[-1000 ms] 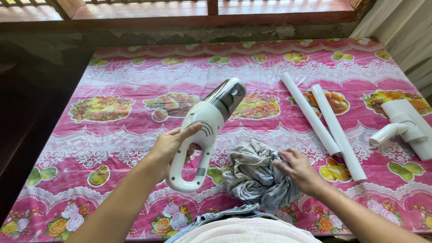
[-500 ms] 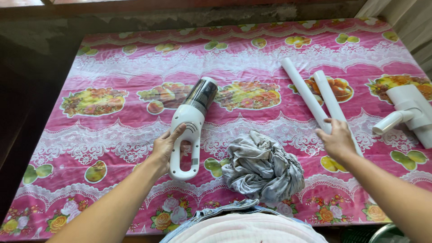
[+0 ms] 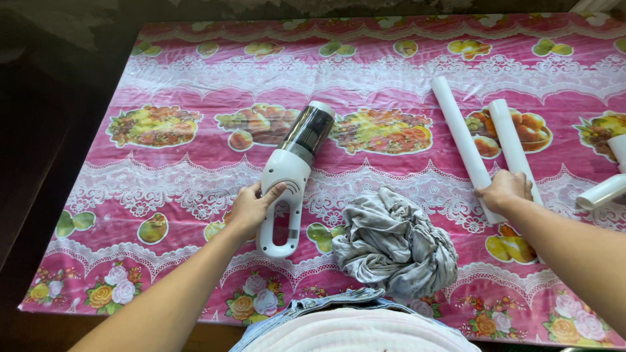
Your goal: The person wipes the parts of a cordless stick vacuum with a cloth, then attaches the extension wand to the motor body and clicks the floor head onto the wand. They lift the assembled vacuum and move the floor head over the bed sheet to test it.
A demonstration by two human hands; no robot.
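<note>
The tablecloth [image 3: 195, 78] is glossy pink, deeper magenta in bands, crossed by wavy white lace-print stripes. Along its far edge and left edge run small green and yellow fruit motifs; through the middle sit larger oval fruit prints in orange, yellow, green and red. The near edge carries flower prints in white, pink and yellow with green leaves.

The vacuum [image 3: 289, 176] has a white body with a dark, smoky see-through canister ringed in silver and a white cap.

The cloth [image 3: 391, 244] is plain grey, paler on its folds.

Two tubes [image 3: 460, 140] near the right edge are plain white. A further part [image 3: 603, 191] at the right edge is white too.
</note>
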